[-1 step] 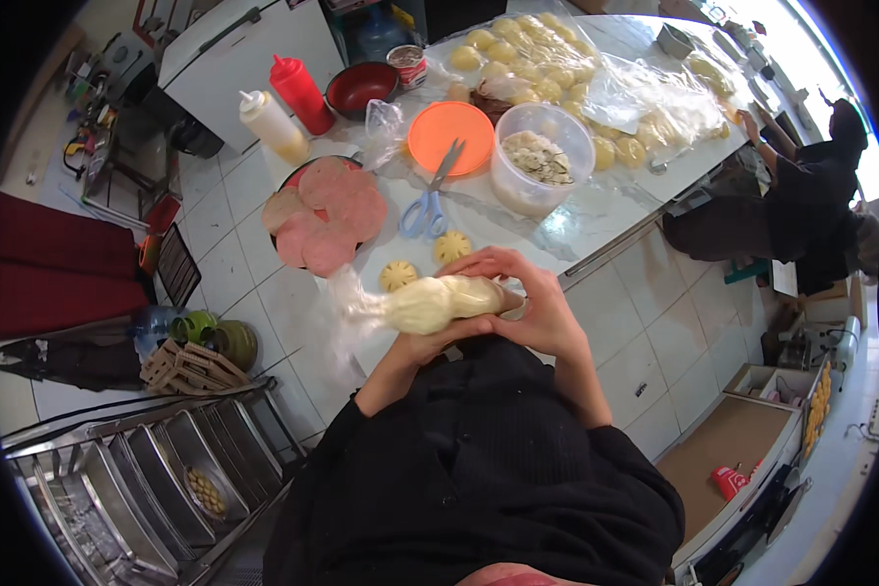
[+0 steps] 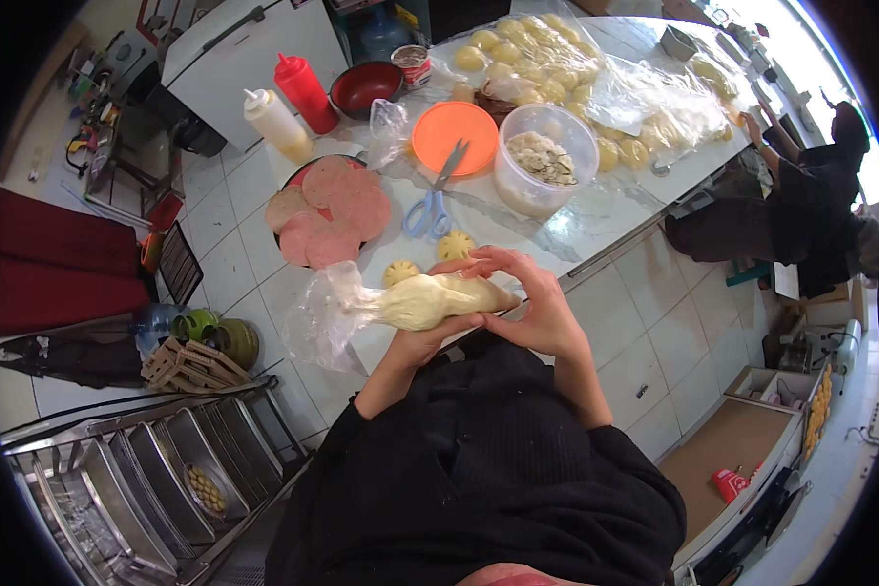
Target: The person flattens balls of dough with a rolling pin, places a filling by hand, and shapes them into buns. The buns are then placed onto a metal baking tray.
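A clear piping bag (image 2: 418, 304) full of pale yellow filling lies across both hands, its loose end to the left and its tip to the right. My left hand (image 2: 422, 347) cups it from below. My right hand (image 2: 549, 317) curls around its narrow end, thumb beneath and fingers above. Just beyond, at the table's near edge, sit two small flower-shaped yellow pieces, one dough piece (image 2: 400, 273) on the left and another dough piece (image 2: 455, 246) partly behind my fingers. Blue-handled scissors (image 2: 427, 213) rest behind them, blades on an orange lid (image 2: 446, 133).
Pink round meat slices (image 2: 332, 215) cover a plate at left. Behind stand a red squeeze bottle (image 2: 304, 93), a white squeeze bottle (image 2: 275, 125) and a dark red bowl (image 2: 366, 90). A plastic tub (image 2: 520, 196) holds white filling. Dough balls (image 2: 547, 59) lie under plastic. Another person (image 2: 801, 200) stands at right.
The bag's loose plastic end, blurred before, has spread out and dropped slightly at the left. The view has shifted a little; both hands keep their hold on the bag.
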Motion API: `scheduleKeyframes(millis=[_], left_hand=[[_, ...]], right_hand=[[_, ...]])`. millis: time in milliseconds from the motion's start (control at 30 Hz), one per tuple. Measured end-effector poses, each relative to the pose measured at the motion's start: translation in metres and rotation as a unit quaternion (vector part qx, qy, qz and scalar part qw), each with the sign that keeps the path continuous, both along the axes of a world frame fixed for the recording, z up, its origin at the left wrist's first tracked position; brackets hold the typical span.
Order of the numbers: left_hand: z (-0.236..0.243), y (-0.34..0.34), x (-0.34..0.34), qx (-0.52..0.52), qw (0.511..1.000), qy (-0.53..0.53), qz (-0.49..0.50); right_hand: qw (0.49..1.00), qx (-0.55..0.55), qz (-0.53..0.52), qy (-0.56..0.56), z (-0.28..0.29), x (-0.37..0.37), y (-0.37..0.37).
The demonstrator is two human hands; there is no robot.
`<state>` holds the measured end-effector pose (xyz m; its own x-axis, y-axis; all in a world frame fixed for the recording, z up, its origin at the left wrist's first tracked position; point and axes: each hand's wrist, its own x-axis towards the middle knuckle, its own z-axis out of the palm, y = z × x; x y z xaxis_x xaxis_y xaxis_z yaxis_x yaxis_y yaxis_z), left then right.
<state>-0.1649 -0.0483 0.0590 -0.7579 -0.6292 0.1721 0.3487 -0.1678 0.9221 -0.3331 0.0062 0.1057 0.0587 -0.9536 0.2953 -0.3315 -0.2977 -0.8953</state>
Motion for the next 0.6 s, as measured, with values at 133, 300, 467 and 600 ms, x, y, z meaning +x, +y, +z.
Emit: scheduleKeyframes(millis=[133,300,467,600], left_hand=[[-0.01,0.007,0.035,0.225,0.961,0.098,0.128],[-0.017,0.016,0.063,0.258,0.922,0.117,0.263],[-0.02,0.023,0.082,0.242,0.905,0.088,0.337],[-0.025,0.026,0.09,0.215,0.904,0.085,0.36]], right_hand=[[0.983,0.009,-0.027,-0.18,-0.022,0.013,-0.008],[0.944,0.109,0.065,-0.303,-0.048,0.055,-0.003],[0.933,0.13,0.111,-0.317,-0.058,0.072,-0.008],[0.918,0.162,0.126,-0.339,-0.064,0.083,-0.006]])
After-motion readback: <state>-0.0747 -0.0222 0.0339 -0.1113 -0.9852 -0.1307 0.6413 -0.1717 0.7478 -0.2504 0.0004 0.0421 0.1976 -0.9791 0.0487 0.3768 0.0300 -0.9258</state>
